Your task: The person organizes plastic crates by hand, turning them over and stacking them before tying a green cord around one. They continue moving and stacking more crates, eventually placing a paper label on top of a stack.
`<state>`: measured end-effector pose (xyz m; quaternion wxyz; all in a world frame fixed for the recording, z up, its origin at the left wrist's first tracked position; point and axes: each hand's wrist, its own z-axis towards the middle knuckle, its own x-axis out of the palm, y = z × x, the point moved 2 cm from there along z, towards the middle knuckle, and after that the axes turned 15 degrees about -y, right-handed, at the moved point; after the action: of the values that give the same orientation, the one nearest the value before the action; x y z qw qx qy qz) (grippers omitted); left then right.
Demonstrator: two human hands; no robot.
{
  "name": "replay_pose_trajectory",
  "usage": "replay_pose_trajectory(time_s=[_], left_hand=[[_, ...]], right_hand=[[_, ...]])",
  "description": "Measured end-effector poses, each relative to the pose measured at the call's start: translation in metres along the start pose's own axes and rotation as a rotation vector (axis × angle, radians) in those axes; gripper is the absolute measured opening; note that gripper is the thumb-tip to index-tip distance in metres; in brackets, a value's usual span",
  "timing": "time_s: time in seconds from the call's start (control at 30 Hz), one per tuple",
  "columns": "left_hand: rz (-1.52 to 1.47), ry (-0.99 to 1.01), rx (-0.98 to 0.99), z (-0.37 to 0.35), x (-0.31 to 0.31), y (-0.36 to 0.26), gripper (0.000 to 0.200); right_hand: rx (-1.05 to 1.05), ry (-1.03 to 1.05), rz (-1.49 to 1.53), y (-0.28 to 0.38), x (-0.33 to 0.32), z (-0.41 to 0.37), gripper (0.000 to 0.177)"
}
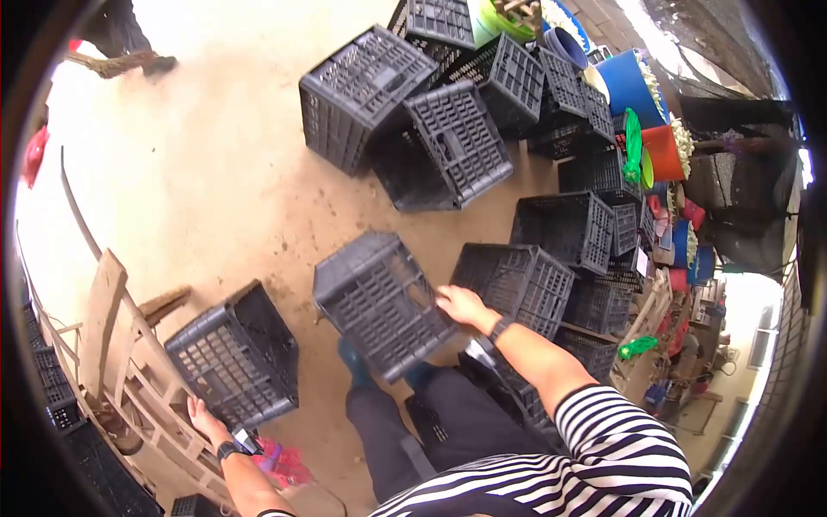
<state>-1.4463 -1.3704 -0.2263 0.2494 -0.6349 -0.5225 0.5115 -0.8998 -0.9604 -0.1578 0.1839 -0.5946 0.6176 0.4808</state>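
Observation:
My right hand (465, 306) is closed on the edge of a black plastic crate (383, 302), its fingers at the handle opening. That crate is tilted in front of my legs, its slatted side facing up. At the lower left my left hand (207, 418) grips the edge of another black crate (233, 358). This second crate leans on its side, and part of its dark inside shows. The fingertips of my left hand are partly hidden by the crate.
Several black crates (457, 142) lie beyond, with more crates (564, 228) at the right. Blue tubs (624, 82) and a red tub (662, 153) hold white produce. A wooden frame (142, 379) stands at the left. Another person's leg (121, 34) shows at the top left.

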Motion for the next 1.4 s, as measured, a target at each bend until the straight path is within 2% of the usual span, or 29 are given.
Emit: replay_pose_trajectory(time_s=[0.03, 0.1, 0.13, 0.2, 0.23, 0.27, 0.33, 0.4, 0.47, 0.5, 0.53, 0.6, 0.67, 0.73, 0.8, 0.83, 0.93, 1.0, 1.03, 1.07, 1.1, 1.13, 1.17, 1.2, 1.23, 1.27, 1.33, 1.37, 1.4], left_hand=[[-0.023, -0.001, 0.012, 0.002, 0.006, -0.005, 0.047], [-0.174, -0.400, -0.114, -0.004, 0.003, -0.009, 0.040], [-0.181, -0.404, -0.108, -0.009, 0.003, -0.012, 0.040], [-0.060, -0.260, 0.084, -0.020, 0.013, -0.027, 0.033], [-0.083, -0.178, 0.098, -0.029, 0.024, -0.032, 0.027], [-0.094, -0.004, 0.192, -0.030, 0.035, -0.025, 0.022], [0.140, 0.202, 0.273, -0.082, 0.064, -0.045, 0.018], [0.225, 0.395, 0.181, -0.149, 0.089, -0.065, 0.018], [0.189, 0.458, -0.145, -0.195, 0.101, -0.060, 0.021], [0.283, 0.564, 0.046, -0.213, 0.104, -0.049, 0.022], [0.381, 0.679, 0.242, -0.227, 0.106, -0.033, 0.023], [0.401, 0.756, 0.329, -0.258, 0.115, -0.009, 0.023], [0.506, 0.797, 0.214, -0.307, 0.137, -0.005, 0.021], [0.627, 0.865, 0.089, -0.377, 0.162, -0.033, 0.021], [0.731, 0.936, 0.028, -0.443, 0.190, -0.066, 0.022], [0.703, 0.990, 0.217, -0.432, 0.204, -0.042, 0.024], [0.637, 1.095, 0.105, -0.502, 0.244, -0.085, 0.028], [0.672, 1.163, 0.084, -0.542, 0.263, -0.114, 0.030], [0.692, 1.213, 0.040, -0.560, 0.272, -0.122, 0.032], [0.695, 1.274, 0.082, -0.575, 0.280, -0.124, 0.033], [0.758, 1.363, 0.114, -0.599, 0.285, -0.132, 0.033], [0.822, 1.451, 0.141, -0.629, 0.286, -0.141, 0.032], [0.835, 1.475, 0.155, -0.658, 0.285, -0.146, 0.032], [0.817, 1.631, 0.125, -0.689, 0.281, -0.154, 0.031], [0.801, 1.787, 0.087, -0.717, 0.275, -0.160, 0.029], [0.790, 1.842, 0.002, -0.740, 0.268, -0.163, 0.027], [0.704, 1.889, -0.111, -0.779, 0.250, -0.173, 0.025], [0.698, 1.900, -0.098, -0.790, 0.241, -0.180, 0.025], [0.590, 1.910, -0.169, -0.801, 0.234, -0.187, 0.025]], right_hand=[[-0.010, 0.036, -0.010, -0.004, -0.005, -0.009, 0.034], [0.023, 0.029, 0.082, -0.014, -0.015, -0.031, 0.034], [0.070, 0.067, 0.127, -0.017, -0.022, -0.040, 0.034], [0.115, 0.065, 0.170, -0.032, -0.031, -0.058, 0.033], [0.195, 0.095, 0.167, -0.041, -0.037, -0.066, 0.031], [0.284, 0.111, 0.165, -0.051, -0.045, -0.074, 0.030], [0.279, 0.129, 0.132, -0.077, -0.057, -0.089, 0.028], [0.288, 0.056, 0.161, -0.102, -0.062, -0.100, 0.021], [0.370, 0.166, 0.128, -0.127, -0.079, -0.097, 0.016], [0.248, 0.062, 0.166, -0.145, -0.080, -0.098, 0.015], [0.245, -0.004, 0.067, -0.155, -0.086, -0.098, 0.015], [0.352, -0.002, 0.225, -0.162, -0.130, -0.103, 0.016], [0.435, -0.024, 0.266, -0.184, -0.159, -0.111, 0.018], [0.538, -0.043, 0.346, -0.213, -0.173, -0.124, 0.019], [0.546, -0.064, 0.382, -0.248, -0.170, -0.144, 0.022], [0.618, -0.090, 0.443, -0.261, -0.170, -0.158, 0.025], [0.862, -0.185, 0.653, -0.286, -0.168, -0.203, 0.036], [0.948, -0.238, 0.720, -0.297, -0.150, -0.230, 0.032], [0.860, -0.323, 0.717, -0.296, -0.143, -0.238, 0.030], [0.770, -0.407, 0.708, -0.292, -0.141, -0.242, 0.027], [0.709, -0.448, 0.911, -0.279, -0.153, -0.240, 0.024], [0.579, -0.488, 0.938, -0.264, -0.163, -0.234, 0.026], [0.346, -0.620, 0.756, -0.248, -0.177, -0.226, 0.038], [0.072, -0.896, 0.629, -0.228, -0.191, -0.217, 0.048], [0.120, -0.684, 0.889, -0.196, -0.234, -0.220, 0.063], [0.156, -0.469, 1.081, -0.174, -0.259, -0.224, 0.074], [-0.040, -0.371, 1.279, -0.138, -0.263, -0.219, 0.079], [-0.050, -0.249, 1.491, -0.124, -0.245, -0.213, 0.075], [-0.066, -0.116, 1.697, -0.112, -0.238, -0.212, 0.071]])
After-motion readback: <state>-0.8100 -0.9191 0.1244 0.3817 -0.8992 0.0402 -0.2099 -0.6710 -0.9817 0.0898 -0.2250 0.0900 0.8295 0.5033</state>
